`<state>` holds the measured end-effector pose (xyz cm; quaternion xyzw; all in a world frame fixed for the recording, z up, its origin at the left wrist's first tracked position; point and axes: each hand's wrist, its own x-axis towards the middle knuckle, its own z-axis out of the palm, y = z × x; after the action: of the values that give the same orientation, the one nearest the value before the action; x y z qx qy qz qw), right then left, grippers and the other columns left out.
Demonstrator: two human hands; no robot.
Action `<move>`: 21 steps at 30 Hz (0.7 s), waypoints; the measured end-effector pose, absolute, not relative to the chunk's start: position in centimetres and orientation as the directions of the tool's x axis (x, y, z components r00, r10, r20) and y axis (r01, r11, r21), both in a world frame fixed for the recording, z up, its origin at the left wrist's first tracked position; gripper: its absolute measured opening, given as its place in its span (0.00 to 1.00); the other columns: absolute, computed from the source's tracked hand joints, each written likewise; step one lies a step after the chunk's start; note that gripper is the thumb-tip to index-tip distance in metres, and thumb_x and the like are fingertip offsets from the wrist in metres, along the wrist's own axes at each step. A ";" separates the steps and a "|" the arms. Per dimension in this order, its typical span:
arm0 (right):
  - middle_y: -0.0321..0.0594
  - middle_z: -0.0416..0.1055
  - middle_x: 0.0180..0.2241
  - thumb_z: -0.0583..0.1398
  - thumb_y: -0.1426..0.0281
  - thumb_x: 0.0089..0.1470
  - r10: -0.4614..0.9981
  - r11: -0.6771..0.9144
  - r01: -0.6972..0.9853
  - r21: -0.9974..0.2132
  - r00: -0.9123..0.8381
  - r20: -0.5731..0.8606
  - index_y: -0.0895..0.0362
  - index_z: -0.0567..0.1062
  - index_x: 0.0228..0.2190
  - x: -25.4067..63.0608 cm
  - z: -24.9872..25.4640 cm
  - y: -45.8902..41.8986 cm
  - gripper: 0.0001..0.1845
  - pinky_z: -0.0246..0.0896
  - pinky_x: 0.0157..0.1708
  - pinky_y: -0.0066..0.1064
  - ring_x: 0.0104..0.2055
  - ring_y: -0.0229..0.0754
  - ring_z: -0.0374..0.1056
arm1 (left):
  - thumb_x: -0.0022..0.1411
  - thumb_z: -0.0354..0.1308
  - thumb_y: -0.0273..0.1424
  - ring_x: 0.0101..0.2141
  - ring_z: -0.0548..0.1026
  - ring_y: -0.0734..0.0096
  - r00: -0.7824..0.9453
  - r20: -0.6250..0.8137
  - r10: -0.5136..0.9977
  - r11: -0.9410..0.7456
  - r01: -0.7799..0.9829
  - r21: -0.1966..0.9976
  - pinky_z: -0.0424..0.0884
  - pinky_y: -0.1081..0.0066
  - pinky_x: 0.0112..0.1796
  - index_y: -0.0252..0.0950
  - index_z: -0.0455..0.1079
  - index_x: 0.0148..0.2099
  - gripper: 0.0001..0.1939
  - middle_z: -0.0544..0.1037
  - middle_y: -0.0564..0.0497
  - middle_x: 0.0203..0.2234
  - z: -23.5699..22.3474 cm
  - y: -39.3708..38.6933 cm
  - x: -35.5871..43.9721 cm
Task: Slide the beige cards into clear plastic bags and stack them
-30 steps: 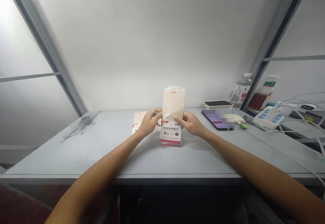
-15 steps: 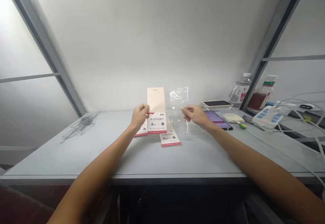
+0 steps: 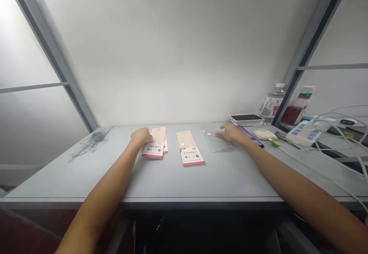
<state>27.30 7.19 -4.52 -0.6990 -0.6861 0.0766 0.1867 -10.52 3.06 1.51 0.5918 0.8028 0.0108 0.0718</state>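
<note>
My left hand [image 3: 140, 136] rests curled over the upper left edge of a stack of exam ruler-set packs [image 3: 153, 149], cream cards with a red-banded label. A single matching pack [image 3: 189, 154] lies by itself to the right of that stack, tilted slightly and touching neither hand. My right hand [image 3: 230, 133] lies flat, fingers toward the left, on a clear plastic sleeve [image 3: 215, 143] that is flattened on the tabletop. Small white marks [image 3: 207, 133] show near the sleeve's far edge.
A smartphone [image 3: 251, 136] sits just beyond my right hand. Further right are a cream pad [image 3: 263, 134], a power strip [image 3: 301, 134], tangled white cables and several bottles. Crumpled clear plastic [image 3: 92, 142] lies at the grey table's left.
Both hands have dropped to the tabletop. The raised pack from my left hand now lies on the left stack. The plastic sleeve from my right hand lies flat.
</note>
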 end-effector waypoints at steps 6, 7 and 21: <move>0.51 0.71 0.42 0.51 0.55 0.55 0.953 0.044 0.942 -0.331 0.060 0.297 0.60 0.65 0.51 26.4 -3.5 6.2 0.28 0.59 0.40 0.38 0.45 0.51 0.67 | 0.57 0.45 0.45 0.31 0.74 0.59 -0.077 0.013 0.997 0.077 0.997 0.002 0.64 0.67 0.29 0.34 0.69 0.33 0.21 0.76 0.39 0.31 0.6 2.1 -7.5; 0.49 0.72 0.41 0.51 0.55 0.55 0.941 0.079 0.936 -0.344 0.044 0.336 0.60 0.66 0.50 25.9 -3.1 5.8 0.27 0.59 0.40 0.37 0.44 0.50 0.67 | 0.56 0.43 0.50 0.29 0.74 0.61 -0.032 0.002 0.999 0.032 0.999 0.014 0.64 0.69 0.28 0.35 0.69 0.31 0.24 0.76 0.41 0.29 0.3 1.7 -6.5; 0.39 0.74 0.33 0.50 0.58 0.56 0.847 0.511 0.715 -0.478 -0.326 0.419 0.55 0.74 0.35 19.1 -1.5 -0.3 0.17 0.60 0.31 0.30 0.30 0.38 0.67 | 0.55 0.45 0.33 0.25 0.72 0.63 0.423 -0.054 0.904 -0.424 0.878 -0.223 0.61 0.69 0.25 0.33 0.70 0.28 0.14 0.74 0.43 0.23 -1.3 -2.0 -0.6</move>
<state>19.09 -0.31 -1.51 -0.4835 -0.8077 0.1032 0.3214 -0.62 -2.03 -1.26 0.8398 0.5306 -0.0828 -0.0803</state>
